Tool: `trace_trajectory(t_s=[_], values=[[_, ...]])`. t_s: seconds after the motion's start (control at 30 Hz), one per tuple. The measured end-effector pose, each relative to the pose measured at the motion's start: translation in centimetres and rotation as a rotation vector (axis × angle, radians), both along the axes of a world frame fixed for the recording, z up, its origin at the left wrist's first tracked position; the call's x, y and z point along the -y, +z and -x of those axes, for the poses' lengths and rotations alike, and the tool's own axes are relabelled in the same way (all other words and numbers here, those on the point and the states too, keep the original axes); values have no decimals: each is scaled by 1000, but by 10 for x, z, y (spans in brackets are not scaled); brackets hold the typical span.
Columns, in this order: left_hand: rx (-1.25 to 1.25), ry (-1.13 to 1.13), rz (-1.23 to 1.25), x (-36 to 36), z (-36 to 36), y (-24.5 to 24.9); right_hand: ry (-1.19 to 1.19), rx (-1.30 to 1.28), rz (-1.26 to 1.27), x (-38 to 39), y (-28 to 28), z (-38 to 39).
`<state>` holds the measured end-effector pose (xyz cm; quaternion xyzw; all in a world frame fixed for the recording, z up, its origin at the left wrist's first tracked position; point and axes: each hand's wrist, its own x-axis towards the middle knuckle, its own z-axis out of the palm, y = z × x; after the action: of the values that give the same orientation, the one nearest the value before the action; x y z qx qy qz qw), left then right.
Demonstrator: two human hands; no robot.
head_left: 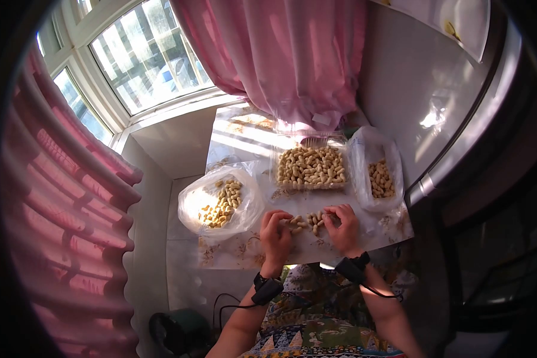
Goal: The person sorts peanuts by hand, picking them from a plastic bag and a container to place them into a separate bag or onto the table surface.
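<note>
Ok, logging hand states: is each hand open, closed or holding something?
Left hand: fingers curled at loose peanuts; whether it grips any cannot be told.
Right hand: curled at another peanut cluster; grip cannot be told either.

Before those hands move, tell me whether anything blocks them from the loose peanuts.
Nothing visible does. The left hand and right hand flank the loose peanuts; the clear box stands beyond them, out of the way.
</note>
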<state>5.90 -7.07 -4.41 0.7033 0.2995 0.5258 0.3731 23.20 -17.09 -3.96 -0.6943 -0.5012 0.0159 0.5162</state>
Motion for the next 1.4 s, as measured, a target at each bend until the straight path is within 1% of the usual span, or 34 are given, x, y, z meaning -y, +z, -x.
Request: trace_trajectory(t_s=[0.07, 0.1, 0.17, 0.27, 0.4, 0.5, 0.6, 0.67, 0.8, 0.87, 0.9, 0.97, 1.03, 1.1, 1.13, 1.17, 1.23, 1.4], values=[[-126, -12, 90, 4, -1, 10, 16, 57, 1, 1, 1, 0], [-124, -12, 92, 3, -2, 7, 16, 58, 3, 2, 2, 0], [-175, 35, -6, 2, -5, 0, 2, 127, 34, 2, 4, 2], [-239, 60, -39, 3, -5, -1, -2, 133, 32, 2, 2, 3], [-238, 72, -19, 1, -6, -4, 5, 151, 39, 1, 3, 3], [-222, 56, 12, 1, -7, -4, 11, 173, -4, -1, 7, 4], [-158, 25, 81, 2, -7, -2, 36, 184, 26, -6, 12, 12], [-80, -6, 98, 3, -7, 0, 144, 276, 64, -13, 14, 18], [-12, 40, 29, 1, -4, -3, 230, 339, 130, -28, 8, 29], [283, -14, 180, -3, -1, -7, 243, 359, 140, -34, 6, 31], [286, -9, 179, -5, 2, -2, 245, 374, 150, -37, 8, 32], [526, -123, 488, -5, 9, 9, 252, 371, 176, -40, 10, 33], [485, -110, 512, -6, 16, 17, 261, 368, 205, -42, 12, 32], [-172, -44, 91, -7, 24, 26, 268, 359, 196, -46, 10, 29], [-283, 2, -53, -8, 24, 18, 274, 359, 195, -47, 9, 29], [-283, 8, -51, -7, 24, 14, 274, 348, 196, -46, 8, 29], [-474, 133, -191, -7, 20, 10, 273, 341, 193, -47, 8, 28], [-540, 128, -178, -7, 7, 5, 278, 275, 192, -34, 7, 29]])
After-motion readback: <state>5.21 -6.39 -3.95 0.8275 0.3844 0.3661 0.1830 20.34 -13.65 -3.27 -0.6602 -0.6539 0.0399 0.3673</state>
